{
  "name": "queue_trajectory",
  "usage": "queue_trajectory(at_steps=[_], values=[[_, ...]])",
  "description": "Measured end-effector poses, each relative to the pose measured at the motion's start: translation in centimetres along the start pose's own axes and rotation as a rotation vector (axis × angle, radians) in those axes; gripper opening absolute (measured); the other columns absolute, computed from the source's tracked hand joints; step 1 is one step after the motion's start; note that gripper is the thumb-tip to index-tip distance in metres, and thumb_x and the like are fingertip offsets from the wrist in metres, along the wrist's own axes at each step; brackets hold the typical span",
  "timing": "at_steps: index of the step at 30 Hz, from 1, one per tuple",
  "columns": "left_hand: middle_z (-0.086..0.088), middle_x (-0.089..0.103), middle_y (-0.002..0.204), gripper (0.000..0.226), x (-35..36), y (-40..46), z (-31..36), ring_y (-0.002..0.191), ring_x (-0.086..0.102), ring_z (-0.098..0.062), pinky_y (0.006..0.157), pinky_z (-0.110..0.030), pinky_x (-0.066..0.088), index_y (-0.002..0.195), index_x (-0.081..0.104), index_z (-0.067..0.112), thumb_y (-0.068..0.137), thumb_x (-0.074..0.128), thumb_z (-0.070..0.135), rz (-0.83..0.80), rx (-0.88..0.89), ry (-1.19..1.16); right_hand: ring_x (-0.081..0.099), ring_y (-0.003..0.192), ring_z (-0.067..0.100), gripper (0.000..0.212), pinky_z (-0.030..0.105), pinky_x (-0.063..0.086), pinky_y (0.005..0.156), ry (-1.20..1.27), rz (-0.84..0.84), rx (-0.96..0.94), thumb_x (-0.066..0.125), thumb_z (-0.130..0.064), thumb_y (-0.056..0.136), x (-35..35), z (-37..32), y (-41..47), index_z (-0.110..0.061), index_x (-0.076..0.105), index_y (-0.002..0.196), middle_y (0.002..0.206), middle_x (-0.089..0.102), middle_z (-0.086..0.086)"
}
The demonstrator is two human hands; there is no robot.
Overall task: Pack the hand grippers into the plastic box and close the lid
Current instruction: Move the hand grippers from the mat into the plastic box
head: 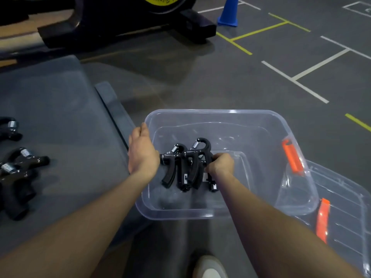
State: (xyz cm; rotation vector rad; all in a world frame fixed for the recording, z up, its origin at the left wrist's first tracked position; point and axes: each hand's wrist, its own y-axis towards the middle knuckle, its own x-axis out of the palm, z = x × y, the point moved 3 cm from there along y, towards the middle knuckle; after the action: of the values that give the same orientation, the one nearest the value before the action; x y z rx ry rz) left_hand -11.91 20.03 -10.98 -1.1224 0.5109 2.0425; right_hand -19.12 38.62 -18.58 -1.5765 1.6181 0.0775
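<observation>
Hand grippers on the mat sit far left in a loose black heap near its left edge, springs catching the light, with one more gripper just behind them. The grey mat runs right, up to the clear plastic box. My left hand rests on the box's left rim, fingers loosely bent over the edge. Inside, near the left wall, a bunch of grippers stands handles down. My right hand is fisted around the right side of that bunch, down inside the box. Further right, an orange latch hangs on the box's right rim, and the lid lies on the floor by the near-right corner, tucked partly beneath it.
</observation>
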Motion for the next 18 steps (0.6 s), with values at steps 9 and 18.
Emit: queue_trajectory(at_steps=[9, 18], values=[[-0.006, 0.036, 0.139, 0.074, 0.0, -1.3, -0.8, 0.131, 0.03, -0.023, 0.111, -0.03, 0.028, 0.148, 0.02, 0.012, 0.08, 0.041, -0.01, 0.026, 0.045, -0.071, 0.056, 0.081, 0.018, 0.025, 0.03, 0.052, 0.083, 0.028, 0.009, 0.086, 0.07, -0.003, 0.072, 0.4, 2.4, 0.7, -0.009, 0.069, 0.096, 0.099, 0.069, 0.013], [-0.004, 0.031, 0.146, 0.065, 0.0, -1.5, -0.6, 0.135, 0.027, -0.021, 0.111, -0.026, 0.023, 0.148, 0.022, 0.012, 0.087, 0.037, -0.006, 0.052, 0.041, -0.069, 0.065, 0.09, 0.035, 0.017, 0.029, 0.043, 0.069, -0.065, 0.096, 0.041, 0.056, 0.001, 0.078, -0.3, 2.9, 1.0, -0.007, 0.069, 0.084, 0.097, 0.07, 0.018]])
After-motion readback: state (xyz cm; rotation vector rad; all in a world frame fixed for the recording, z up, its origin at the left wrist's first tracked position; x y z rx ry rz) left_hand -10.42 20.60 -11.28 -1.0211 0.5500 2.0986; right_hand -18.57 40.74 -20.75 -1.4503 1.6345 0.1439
